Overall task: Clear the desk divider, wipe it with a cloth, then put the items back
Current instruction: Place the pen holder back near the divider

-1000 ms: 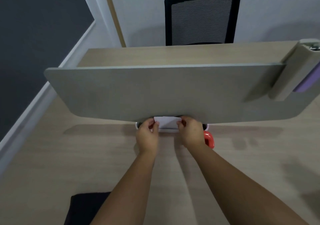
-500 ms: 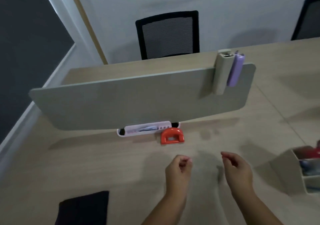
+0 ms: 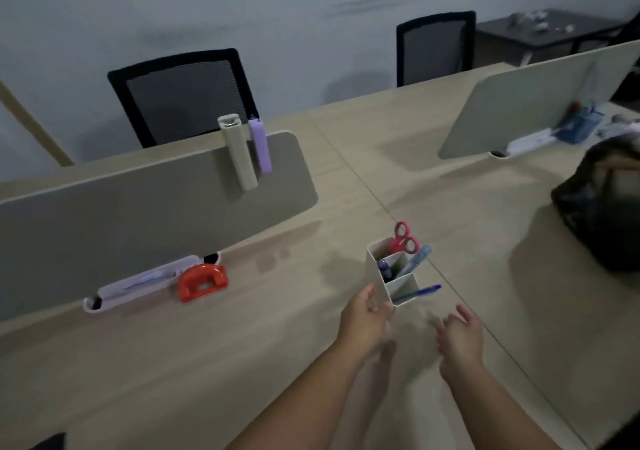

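Note:
The grey desk divider (image 3: 138, 214) stands across the left of the desk. A beige clip-on holder (image 3: 239, 155) and a purple case (image 3: 260, 146) hang on its top edge. At its foot lie a lilac tray (image 3: 138, 285) and a red punch-like tool (image 3: 202, 281). A white pen holder (image 3: 379, 269) with red scissors (image 3: 403, 238) and pens stands on the desk to the right of the divider. My left hand (image 3: 363, 321) wraps its near left corner, thumb on the side wall. My right hand (image 3: 460, 335) hovers just right of the holder, fingers spread, touching nothing.
Two black mesh chairs (image 3: 183, 93) stand behind the desk. A second divider (image 3: 526, 103) with items at its foot is at the far right. A black bag (image 3: 602, 207) sits on the right. A dark cloth (image 3: 48, 441) shows at the bottom left corner.
Both hands left the lilac tray at the divider's foot and moved right. The view swung right, and my left hand has taken hold of the pen holder.

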